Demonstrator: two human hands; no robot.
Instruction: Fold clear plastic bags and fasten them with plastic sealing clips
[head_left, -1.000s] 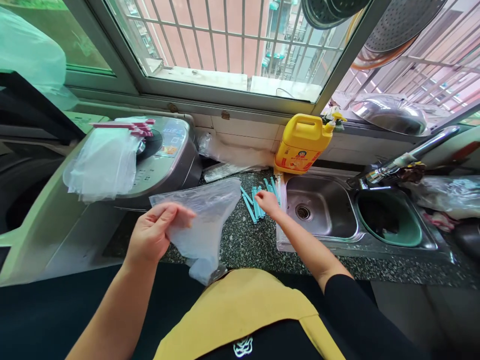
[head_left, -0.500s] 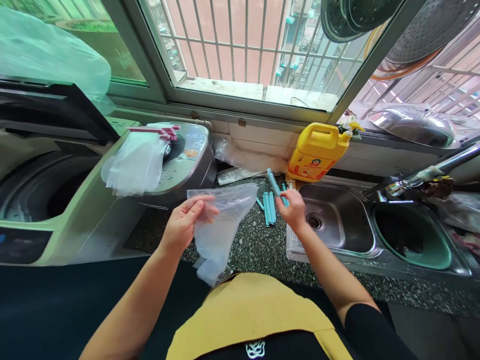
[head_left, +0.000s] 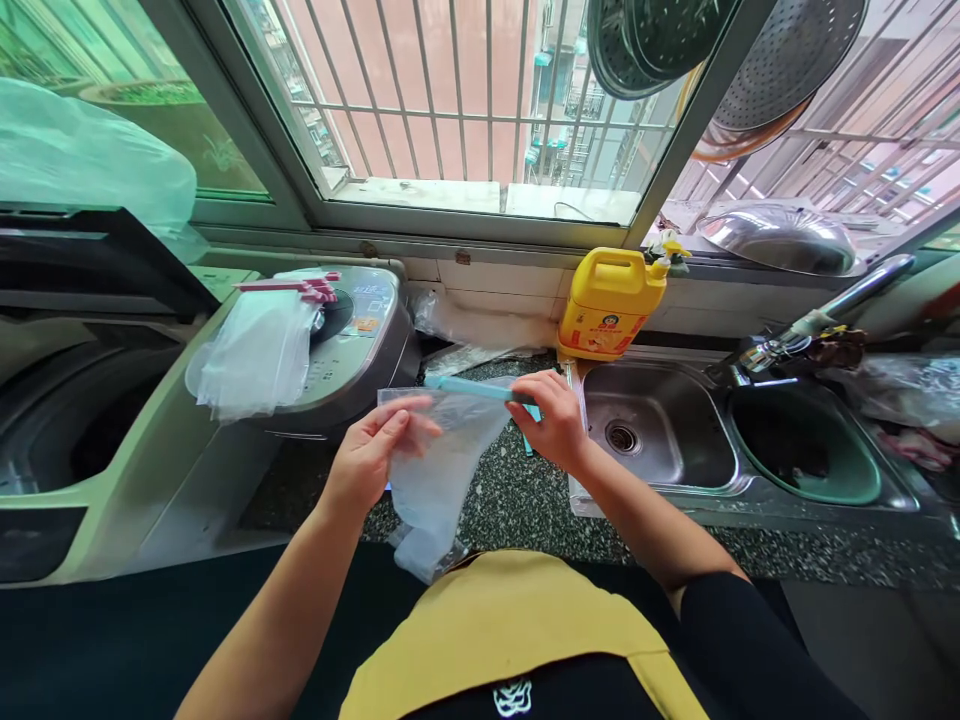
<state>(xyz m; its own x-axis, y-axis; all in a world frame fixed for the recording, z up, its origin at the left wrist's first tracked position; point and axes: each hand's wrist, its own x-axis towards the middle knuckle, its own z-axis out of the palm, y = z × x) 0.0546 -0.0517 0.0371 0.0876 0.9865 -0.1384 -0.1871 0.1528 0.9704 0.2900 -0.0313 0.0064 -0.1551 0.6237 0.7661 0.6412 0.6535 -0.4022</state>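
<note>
My left hand (head_left: 375,450) pinches the upper left corner of a clear plastic bag (head_left: 439,480), its fingers partly seen through the film. The bag hangs down over the counter edge toward the apron. My right hand (head_left: 551,420) grips one end of a long light-blue bag sealing clip (head_left: 472,388). The clip lies level along the top edge of the bag, its free end pointing left toward my left hand; whether it touches the film I cannot tell. More blue clips (head_left: 531,412) lie on the counter, mostly hidden behind my right hand.
Filled bags with pink clips (head_left: 262,345) lie on a grey rice cooker (head_left: 367,345) at left, beside an open washing machine (head_left: 150,420). A yellow jug (head_left: 609,305) stands behind the steel sink (head_left: 675,480). A green basin (head_left: 847,490) sits under the tap (head_left: 780,345).
My right hand has lifted the blue clip from the pile and moved it left, turning it from near upright to level at the bag's top edge. The left hand still holds the bag.
</note>
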